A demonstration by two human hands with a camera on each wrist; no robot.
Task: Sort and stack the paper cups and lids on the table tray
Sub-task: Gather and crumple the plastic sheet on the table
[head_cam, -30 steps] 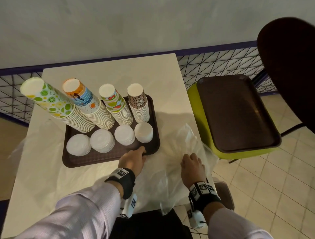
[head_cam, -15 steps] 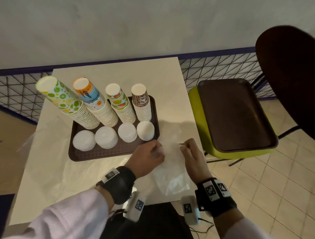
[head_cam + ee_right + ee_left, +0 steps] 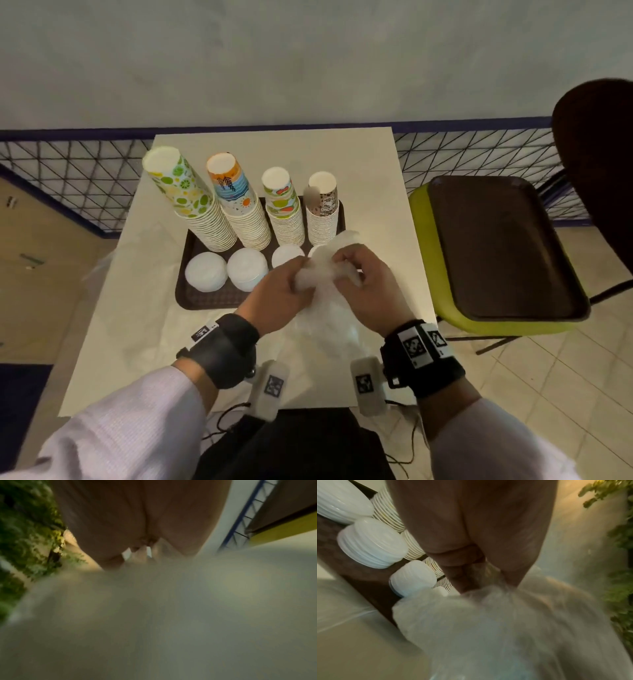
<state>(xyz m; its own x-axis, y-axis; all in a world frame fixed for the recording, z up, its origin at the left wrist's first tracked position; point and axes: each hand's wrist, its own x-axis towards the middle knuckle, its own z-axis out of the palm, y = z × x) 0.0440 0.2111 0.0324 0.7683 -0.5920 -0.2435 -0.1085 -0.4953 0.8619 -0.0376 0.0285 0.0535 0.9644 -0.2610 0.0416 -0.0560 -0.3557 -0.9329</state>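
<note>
A dark brown tray on the white table carries several upside-down stacks of patterned paper cups along its far side. In front of them sit piles of white lids; the rightmost pile is mostly hidden. Both hands hold a crumpled clear plastic bag above the tray's near right corner. My left hand grips its left part, my right hand pinches its right part. The left wrist view shows the lid piles and the bag bunched under the fingers.
A second brown tray lies on a yellow-green chair seat to the right of the table. A dark chair back rises beyond it. More clear plastic lies spread on the table's near left. A wire fence runs behind the table.
Both hands gathered the plastic bag from the table and lifted it, bunched, up toward the tray's right corner. The left hand left the tray's edge.
</note>
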